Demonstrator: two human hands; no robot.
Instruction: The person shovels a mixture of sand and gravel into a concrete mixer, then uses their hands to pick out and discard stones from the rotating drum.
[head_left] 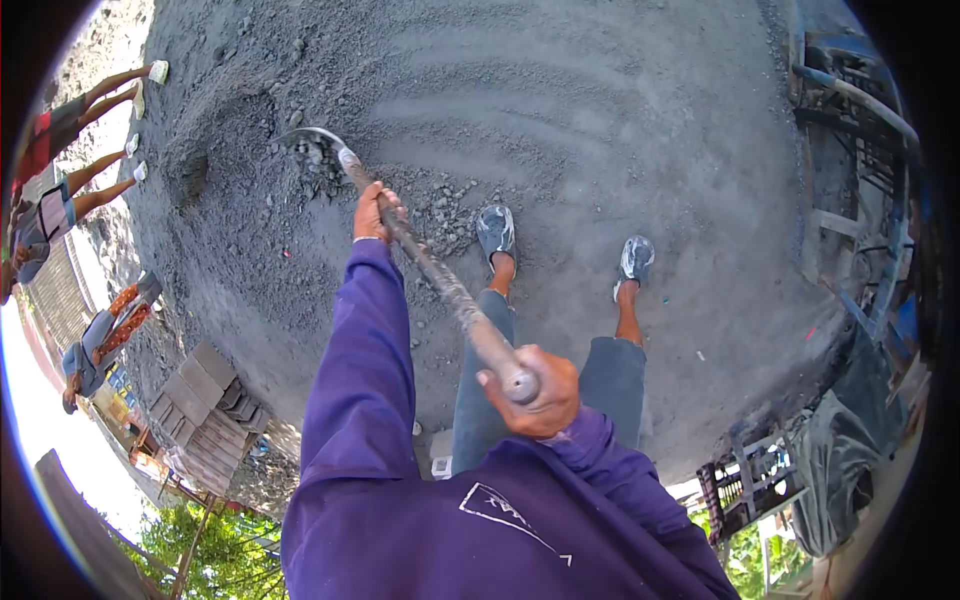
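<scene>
Brown-shafted, the shovel (pixel 440 275) looks stiff, head-heavy towards eleven o'clock, best held where left hand (pixel 370 213) and right hand (pixel 556 392) wrap it.

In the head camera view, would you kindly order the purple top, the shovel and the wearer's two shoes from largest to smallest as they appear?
1. Purple top
2. Shovel
3. Left shoe and right shoe: too alike in size to rank
</scene>
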